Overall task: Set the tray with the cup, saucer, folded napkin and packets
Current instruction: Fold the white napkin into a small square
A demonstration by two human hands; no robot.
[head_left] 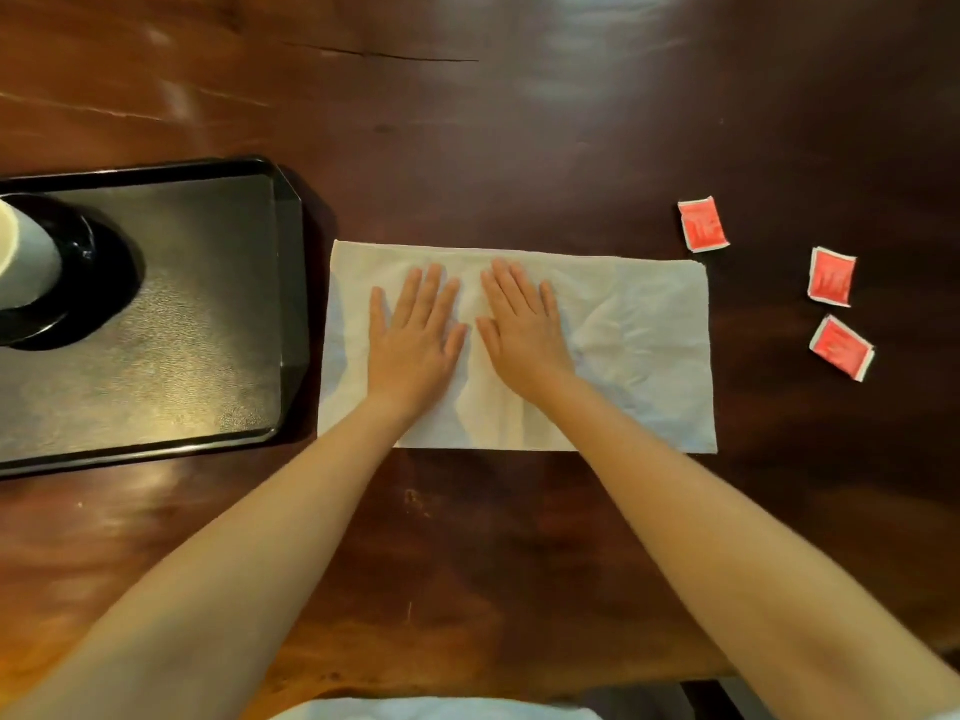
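I work at a dark, polished wooden table (519,122): a dining or tea-service setting. Evidence: a black serving tray (291,283) toward the table's left side carrying a cup (26,262) on a saucer (98,283); a paper napkin (649,345) mid-table; red packets (702,224) toward the right. Home or café: undetermined.

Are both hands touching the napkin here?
Touching. The head view shows the left hand and right hand lying flat, fingers straight, palms down on the white napkin.
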